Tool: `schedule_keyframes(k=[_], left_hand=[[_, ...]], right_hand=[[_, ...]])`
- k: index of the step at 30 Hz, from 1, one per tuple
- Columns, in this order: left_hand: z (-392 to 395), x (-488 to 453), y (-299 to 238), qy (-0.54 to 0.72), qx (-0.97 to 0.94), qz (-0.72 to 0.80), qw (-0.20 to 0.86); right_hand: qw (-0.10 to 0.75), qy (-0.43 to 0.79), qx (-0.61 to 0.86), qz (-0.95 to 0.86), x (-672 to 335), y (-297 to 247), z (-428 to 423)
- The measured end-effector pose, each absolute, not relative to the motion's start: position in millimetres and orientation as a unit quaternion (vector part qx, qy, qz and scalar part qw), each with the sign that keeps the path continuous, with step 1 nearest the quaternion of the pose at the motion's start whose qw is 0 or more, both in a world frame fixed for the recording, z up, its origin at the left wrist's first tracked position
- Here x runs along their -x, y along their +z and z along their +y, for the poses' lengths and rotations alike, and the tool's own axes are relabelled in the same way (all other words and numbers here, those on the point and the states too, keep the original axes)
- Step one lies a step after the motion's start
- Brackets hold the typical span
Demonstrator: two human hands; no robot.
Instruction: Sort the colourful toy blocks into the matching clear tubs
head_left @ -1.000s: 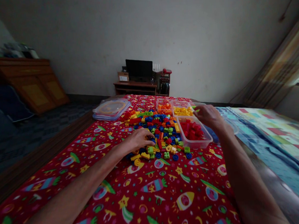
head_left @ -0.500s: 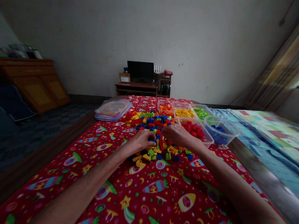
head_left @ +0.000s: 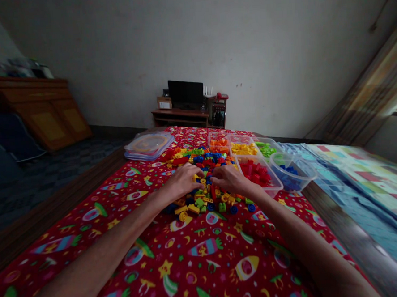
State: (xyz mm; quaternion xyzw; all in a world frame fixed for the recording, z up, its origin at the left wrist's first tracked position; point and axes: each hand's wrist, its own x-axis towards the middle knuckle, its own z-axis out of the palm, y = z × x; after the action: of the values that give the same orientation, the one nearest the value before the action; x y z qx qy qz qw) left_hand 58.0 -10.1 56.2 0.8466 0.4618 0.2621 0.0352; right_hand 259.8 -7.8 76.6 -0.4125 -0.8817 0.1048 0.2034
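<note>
A mixed pile of toy building bricks (head_left: 209, 200) in yellow, green, blue, red and orange lies on the red patterned cloth (head_left: 192, 274). My left hand (head_left: 183, 180) is over the left part of the pile, its fingers curled round a yellow building brick (head_left: 196, 178). Close by on the right, my right hand (head_left: 230, 178) has its fingers bent inward and pressed together above the bricks. Whatever it may hold is hidden. Small wheel-like pieces, such as a blue wheel (head_left: 233, 209), lie along the pile's near edge.
Right of the pile stand clear tubs of sorted bricks: orange (head_left: 219, 143), yellow (head_left: 244, 149), green (head_left: 266, 149), red (head_left: 255, 173) and, in a round tub (head_left: 306, 177), blue. Stacked clear lids (head_left: 148, 145) lie at the back left. A bed (head_left: 364, 174) adjoins the table's right side.
My left hand has risen slightly and moved left; yellow shows at its fingertips where blue showed before. The right hand has shifted slightly, its fingers now pointing more to the left.
</note>
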Motion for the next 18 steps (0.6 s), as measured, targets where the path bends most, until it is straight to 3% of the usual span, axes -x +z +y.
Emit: schedule_keyframes(k=[6, 11, 18], left_hand=[[-8, -47, 57, 0.139, -0.865, 0.483, -0.003], [-4, -55, 62, 0.228, -0.844, 0.483, 0.057], [-14, -65, 67, 0.331, -0.792, 0.471, 0.203]], right_hand=[[0.199, 0.112, 0.407, -0.884, -260, 80, -12], [0.189, 0.136, 0.394, -0.889, -258, 82, -18], [0.239, 0.172, 0.394, -0.87, -255, 78, -14]])
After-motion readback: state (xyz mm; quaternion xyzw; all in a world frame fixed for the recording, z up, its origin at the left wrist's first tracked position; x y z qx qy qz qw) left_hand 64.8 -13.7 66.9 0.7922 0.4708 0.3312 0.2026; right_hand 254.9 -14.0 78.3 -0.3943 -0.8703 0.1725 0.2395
